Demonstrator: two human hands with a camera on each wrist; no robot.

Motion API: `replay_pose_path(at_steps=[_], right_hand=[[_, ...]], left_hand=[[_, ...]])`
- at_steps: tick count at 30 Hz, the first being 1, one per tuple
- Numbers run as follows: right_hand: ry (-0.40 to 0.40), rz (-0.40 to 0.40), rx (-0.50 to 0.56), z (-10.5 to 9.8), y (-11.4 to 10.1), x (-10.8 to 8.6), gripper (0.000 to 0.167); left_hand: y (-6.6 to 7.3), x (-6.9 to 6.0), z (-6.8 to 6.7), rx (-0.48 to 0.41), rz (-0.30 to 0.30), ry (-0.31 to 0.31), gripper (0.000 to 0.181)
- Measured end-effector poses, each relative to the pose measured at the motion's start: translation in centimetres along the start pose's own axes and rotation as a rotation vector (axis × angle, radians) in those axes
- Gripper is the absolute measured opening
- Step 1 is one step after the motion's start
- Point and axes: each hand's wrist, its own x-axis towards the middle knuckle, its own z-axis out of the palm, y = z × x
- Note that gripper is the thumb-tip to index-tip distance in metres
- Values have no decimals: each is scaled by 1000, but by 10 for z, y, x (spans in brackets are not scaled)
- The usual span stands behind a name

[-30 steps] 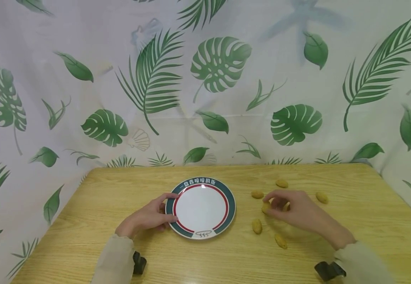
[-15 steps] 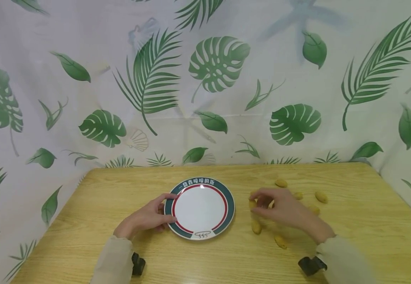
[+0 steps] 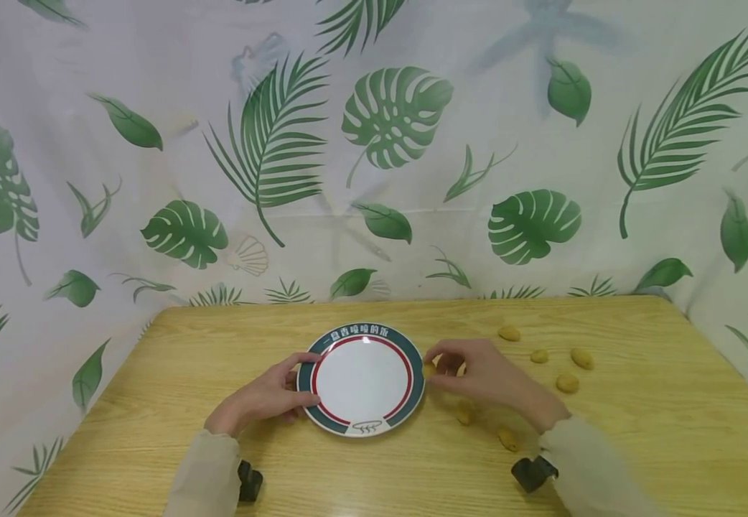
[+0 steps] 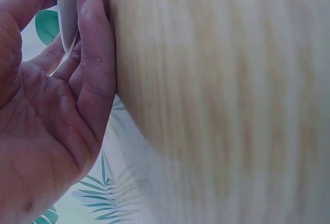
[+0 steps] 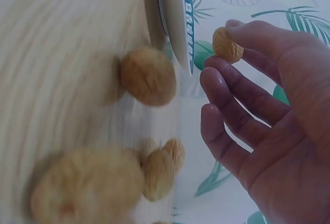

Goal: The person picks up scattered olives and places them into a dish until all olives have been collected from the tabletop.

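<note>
A white plate (image 3: 362, 379) with a dark green rim and a red ring lies on the table. My left hand (image 3: 264, 395) grips its left edge, thumb and a finger on the rim; in the left wrist view the other fingers (image 4: 96, 54) curl under the edge. At the plate's right rim is my right hand (image 3: 480, 372). It pinches a small yellow-brown wrinkled piece (image 5: 227, 45) between thumb and fingertips, seen in the right wrist view beside the plate's edge (image 5: 178, 23); the remaining fingers are spread.
Several similar pieces lie on the wooden table (image 3: 413, 474) right of the plate: one (image 3: 509, 333) at the back, one (image 3: 582, 358) far right, one (image 3: 507, 439) near my right wrist. A leaf-patterned cloth (image 3: 451, 237) hangs behind the table.
My right hand has moved left from among the pieces to the plate's right rim, carrying one piece. Pieces behind it have come into view. My left hand keeps its grip on the plate.
</note>
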Motion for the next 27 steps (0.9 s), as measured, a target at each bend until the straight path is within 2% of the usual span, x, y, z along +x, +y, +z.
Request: replay_pose_path(at_steps=[7, 18, 24, 27], right_hand=[[-23, -12, 38, 10, -5, 11, 19], [-42, -22, -2, 24, -12, 26, 22], [-68, -20, 28, 33, -17, 33, 21], [-78, -17, 37, 37, -18, 36, 20]], left_hand=[[0, 2, 0, -2, -6, -2, 68], [0, 3, -1, -7, -2, -7, 67], [-1, 4, 0, -13, -26, 0, 67], [-1, 3, 0, -16, -18, -11, 68]])
